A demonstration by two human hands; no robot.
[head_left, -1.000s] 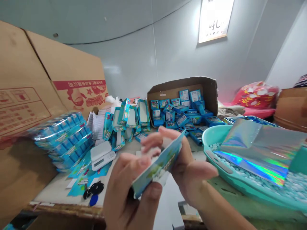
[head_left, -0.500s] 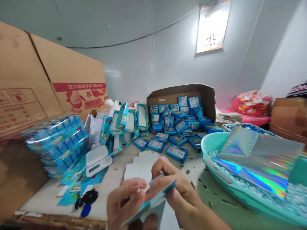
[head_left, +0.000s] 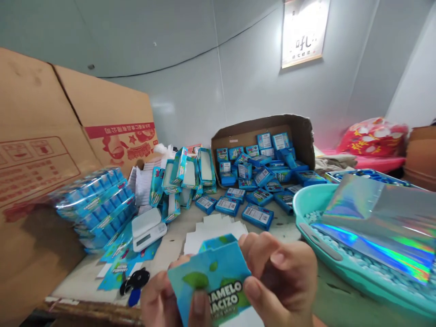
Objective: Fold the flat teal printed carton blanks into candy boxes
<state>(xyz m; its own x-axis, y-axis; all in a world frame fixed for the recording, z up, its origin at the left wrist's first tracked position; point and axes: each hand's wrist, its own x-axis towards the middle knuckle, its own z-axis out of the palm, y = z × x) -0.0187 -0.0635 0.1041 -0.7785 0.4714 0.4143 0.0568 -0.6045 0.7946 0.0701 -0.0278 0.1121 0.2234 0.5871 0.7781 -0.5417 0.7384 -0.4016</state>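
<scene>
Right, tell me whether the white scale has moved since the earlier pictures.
No: the scale keeps its place just right of the stacked packs.

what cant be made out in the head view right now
Head view, left hand: several fingers hidden behind the blue carton.
Head view, carton lettering: its start covered by the left thumb.
Head view, scale display: too small to read.
Head view, turquoise basin: cut off by the right edge.
Head view, poster: upper part washed out by glare.
</scene>
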